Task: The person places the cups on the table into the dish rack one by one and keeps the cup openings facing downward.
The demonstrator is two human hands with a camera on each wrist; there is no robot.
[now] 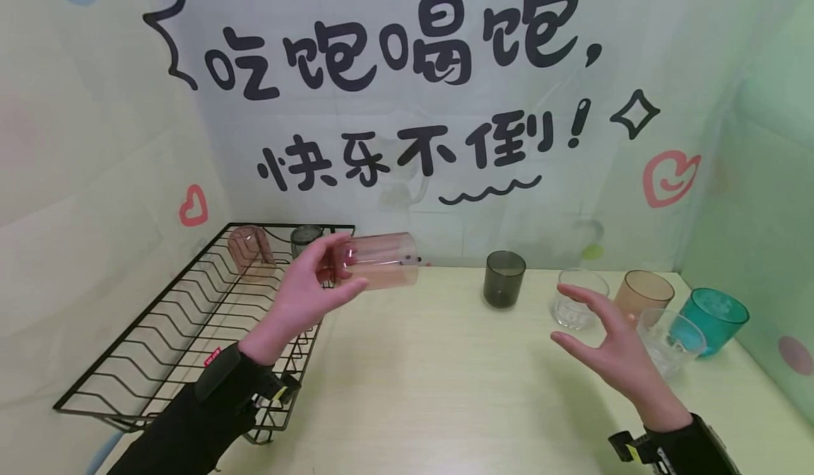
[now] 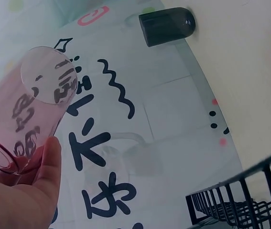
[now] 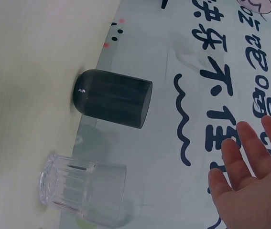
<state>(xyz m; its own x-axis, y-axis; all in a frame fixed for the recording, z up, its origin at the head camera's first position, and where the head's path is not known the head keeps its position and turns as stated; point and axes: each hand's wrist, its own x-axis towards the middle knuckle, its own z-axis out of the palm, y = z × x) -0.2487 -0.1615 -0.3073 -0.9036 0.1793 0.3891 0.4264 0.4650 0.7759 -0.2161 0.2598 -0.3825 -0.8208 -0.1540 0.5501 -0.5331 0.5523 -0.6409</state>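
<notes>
My left hand [image 1: 305,295] holds a transparent pink cup [image 1: 384,259] by its base end, raised beside the right edge of the black wire rack [image 1: 184,337]. The cup lies sideways, its mouth towards the right. In the left wrist view, fingers and thumb curl round the pink cup [image 2: 30,107], and lettering on the wall shows through it. My right hand [image 1: 617,355] is in the air with thumb and fingers spread and nothing between them. It is nearest to a faceted clear glass [image 1: 572,314] and another clear glass [image 1: 674,344], partly overlapping the latter.
An upside-down pink cup [image 1: 249,247] and a dark grey cup [image 1: 304,237] are in the rack's far end. Standing on the pale table [image 1: 439,390] are a smoky grey cup [image 1: 504,280], an amber cup [image 1: 645,290] and a teal cup [image 1: 718,316]. Printed sheets form the walls behind and beside.
</notes>
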